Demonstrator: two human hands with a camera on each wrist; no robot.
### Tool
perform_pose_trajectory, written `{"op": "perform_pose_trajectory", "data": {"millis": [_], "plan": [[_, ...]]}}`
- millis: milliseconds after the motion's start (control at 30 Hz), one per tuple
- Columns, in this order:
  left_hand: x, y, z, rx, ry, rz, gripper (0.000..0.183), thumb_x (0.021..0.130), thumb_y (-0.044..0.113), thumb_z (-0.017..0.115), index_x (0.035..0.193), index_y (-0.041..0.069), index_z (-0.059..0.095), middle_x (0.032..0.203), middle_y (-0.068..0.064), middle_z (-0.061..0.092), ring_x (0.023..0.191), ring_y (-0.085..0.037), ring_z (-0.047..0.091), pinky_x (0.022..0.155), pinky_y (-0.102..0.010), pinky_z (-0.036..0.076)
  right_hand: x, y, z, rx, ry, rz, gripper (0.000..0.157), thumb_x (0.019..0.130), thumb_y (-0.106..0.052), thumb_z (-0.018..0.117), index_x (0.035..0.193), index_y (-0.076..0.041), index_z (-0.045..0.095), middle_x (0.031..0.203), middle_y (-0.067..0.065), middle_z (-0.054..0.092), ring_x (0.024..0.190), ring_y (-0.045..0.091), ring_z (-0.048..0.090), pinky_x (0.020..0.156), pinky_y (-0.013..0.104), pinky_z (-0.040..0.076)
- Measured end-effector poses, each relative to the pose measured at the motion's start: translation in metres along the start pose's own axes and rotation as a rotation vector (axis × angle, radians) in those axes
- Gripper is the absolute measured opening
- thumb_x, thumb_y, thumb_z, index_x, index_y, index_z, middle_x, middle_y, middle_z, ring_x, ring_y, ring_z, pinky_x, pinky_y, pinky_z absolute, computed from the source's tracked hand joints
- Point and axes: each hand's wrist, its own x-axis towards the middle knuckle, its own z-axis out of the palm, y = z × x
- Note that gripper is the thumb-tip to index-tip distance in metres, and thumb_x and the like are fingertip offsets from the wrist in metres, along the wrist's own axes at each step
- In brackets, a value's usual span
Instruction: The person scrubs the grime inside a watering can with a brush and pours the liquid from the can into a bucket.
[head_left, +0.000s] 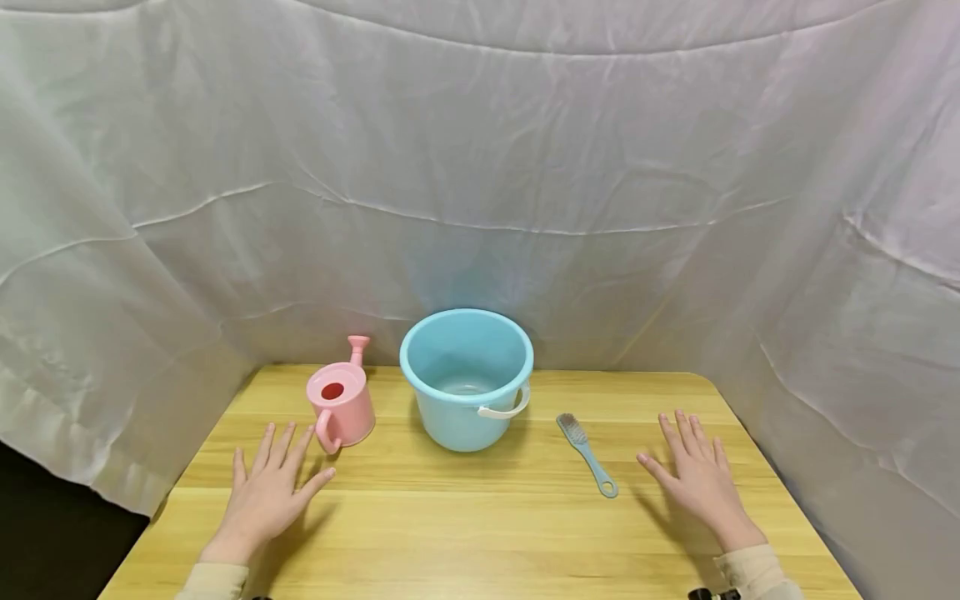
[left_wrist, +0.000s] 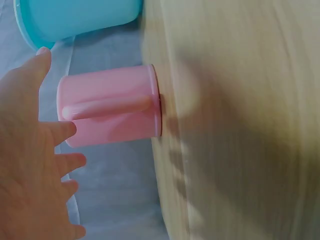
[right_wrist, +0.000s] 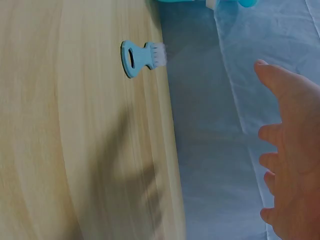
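A pink watering can (head_left: 351,414) stands upright at the left of the table, its handle toward me and its spout toward the curtain. Just in front of it my left hand (head_left: 262,497) hovers with spread fingers, holding nothing; the left wrist view shows the can's handle (left_wrist: 107,107) beyond the fingers. At the middle back sits a light blue bucket (head_left: 463,417) with a white handle (head_left: 506,412) hanging on its right side. To its right lies a blue brush (head_left: 590,457), bristles up. My right hand (head_left: 701,479), fingers spread, hovers right of the brush and holds nothing.
The wooden table (head_left: 450,542) carries all these things. A pale grey curtain (head_left: 480,183) hangs close behind it and along both sides. Dark floor (head_left: 52,525) shows beyond the left edge.
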Motion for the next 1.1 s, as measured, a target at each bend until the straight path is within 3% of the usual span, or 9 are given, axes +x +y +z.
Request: {"op": "perform_pose_trajectory", "data": {"millis": [300, 467, 667, 867, 1100], "plan": [[0.002, 0.003, -0.006, -0.065, 0.05, -0.02, 0.069, 0.097, 0.06, 0.042, 0.15, 0.015, 0.035, 0.154, -0.024, 0.032, 0.146, -0.047, 0.016, 0.108, -0.079, -0.004, 0.001, -0.007, 0.001, 0.034, 0.004, -0.009, 0.082, 0.096, -0.057, 0.046, 0.157, -0.013, 0.011, 0.161, 0.024, 0.007, 0.151, 0.04, -0.002, 0.118, 0.063, -0.009], [0.005, 0.004, -0.008, -0.117, 0.087, -0.037, 0.065, 0.099, 0.055, 0.041, 0.146, 0.011, 0.042, 0.15, -0.025, 0.037, 0.14, -0.05, 0.026, 0.105, -0.081, 0.008, 0.002, -0.013, 0.004, 0.048, 0.062, -0.046, 0.08, 0.096, -0.053, 0.051, 0.155, -0.01, 0.019, 0.158, 0.027, 0.019, 0.149, 0.044, 0.01, 0.119, 0.064, 0.003], [0.011, 0.006, -0.009, -0.203, 0.176, -0.044, 0.059, 0.101, 0.046, 0.044, 0.139, 0.001, 0.048, 0.14, -0.029, 0.048, 0.129, -0.051, 0.04, 0.102, -0.074, 0.025, 0.005, -0.024, 0.01, 0.079, 0.169, -0.111, 0.071, 0.092, -0.046, 0.061, 0.148, -0.007, 0.037, 0.149, 0.026, 0.038, 0.139, 0.048, 0.031, 0.111, 0.066, 0.025], [0.021, 0.005, -0.008, -0.363, 0.207, -0.146, 0.058, 0.102, 0.045, 0.044, 0.138, -0.001, 0.049, 0.138, -0.029, 0.051, 0.127, -0.049, 0.045, 0.104, -0.065, 0.035, 0.008, -0.038, 0.014, 0.13, 0.249, -0.164, 0.06, 0.092, -0.036, 0.065, 0.141, -0.006, 0.047, 0.14, 0.021, 0.052, 0.125, 0.044, 0.049, 0.102, 0.065, 0.038], [0.029, 0.009, -0.004, -0.533, 0.281, -0.295, 0.052, 0.101, 0.041, 0.047, 0.131, -0.001, 0.055, 0.129, -0.026, 0.059, 0.12, -0.042, 0.054, 0.102, -0.059, 0.042, 0.01, -0.052, 0.023, 0.193, 0.361, -0.224, 0.049, 0.089, -0.022, 0.069, 0.133, -0.004, 0.055, 0.128, 0.019, 0.062, 0.115, 0.039, 0.058, 0.096, 0.059, 0.046]]}}
